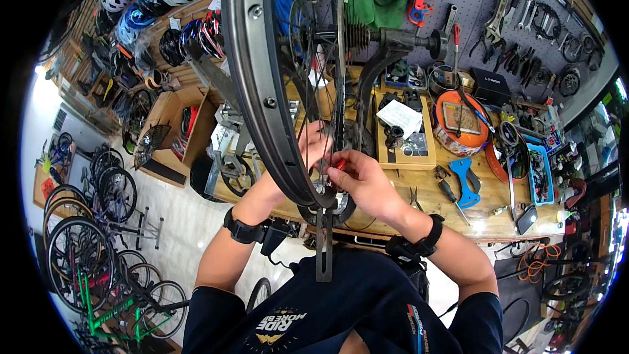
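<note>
A bicycle wheel with a dark rim [246, 59] stands upright in a truing stand [386, 49], its cassette [356, 36] toward the right arm of the stand. My right hand [365, 183] is closed in a pinch on a small red spoke wrench [339, 164], close to the spokes at the rim's near lower part. Reaching in from the left side of the rim, my left hand [316, 144] has its fingers curled among the spokes beside the wrench. The rim and spokes partly hide those fingers, and what they grip is unclear. A slotted metal gauge arm [324, 246] sticks out toward me below the rim.
On the wooden bench [419, 190] lie a screwdriver [451, 190], a blue tool [465, 183], pliers [415, 198] and a wooden tray [419, 157]. An orange round tub [458, 147] and a blue basket [540, 174] stand rightward. Left are a cardboard box [171, 128] and bicycles [82, 255].
</note>
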Demonstrator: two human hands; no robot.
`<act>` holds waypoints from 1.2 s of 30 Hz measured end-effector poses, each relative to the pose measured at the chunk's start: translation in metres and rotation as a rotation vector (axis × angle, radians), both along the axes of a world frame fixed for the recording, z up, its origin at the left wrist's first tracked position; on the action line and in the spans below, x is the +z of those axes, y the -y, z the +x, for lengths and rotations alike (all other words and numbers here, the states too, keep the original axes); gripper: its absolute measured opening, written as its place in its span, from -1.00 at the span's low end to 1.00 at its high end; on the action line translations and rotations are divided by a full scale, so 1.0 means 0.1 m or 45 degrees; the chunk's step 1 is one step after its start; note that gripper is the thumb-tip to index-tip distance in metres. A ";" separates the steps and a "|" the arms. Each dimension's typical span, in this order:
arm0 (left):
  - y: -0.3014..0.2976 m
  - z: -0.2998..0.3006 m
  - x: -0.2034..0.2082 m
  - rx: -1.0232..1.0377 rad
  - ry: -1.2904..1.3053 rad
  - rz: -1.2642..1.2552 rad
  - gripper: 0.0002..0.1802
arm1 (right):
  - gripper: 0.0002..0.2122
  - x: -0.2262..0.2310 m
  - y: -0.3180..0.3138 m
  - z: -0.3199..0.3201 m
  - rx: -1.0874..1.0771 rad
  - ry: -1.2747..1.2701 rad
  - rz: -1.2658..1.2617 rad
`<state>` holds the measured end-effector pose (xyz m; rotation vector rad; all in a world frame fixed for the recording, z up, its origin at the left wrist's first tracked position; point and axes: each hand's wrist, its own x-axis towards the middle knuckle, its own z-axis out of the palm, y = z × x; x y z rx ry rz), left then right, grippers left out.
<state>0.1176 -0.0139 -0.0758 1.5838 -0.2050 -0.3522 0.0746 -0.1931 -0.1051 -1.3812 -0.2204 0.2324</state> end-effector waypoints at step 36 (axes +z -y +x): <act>0.05 0.34 0.00 -0.105 0.094 0.084 -0.60 | -0.75 0.24 -0.09 -0.09 -0.108 0.168 -0.290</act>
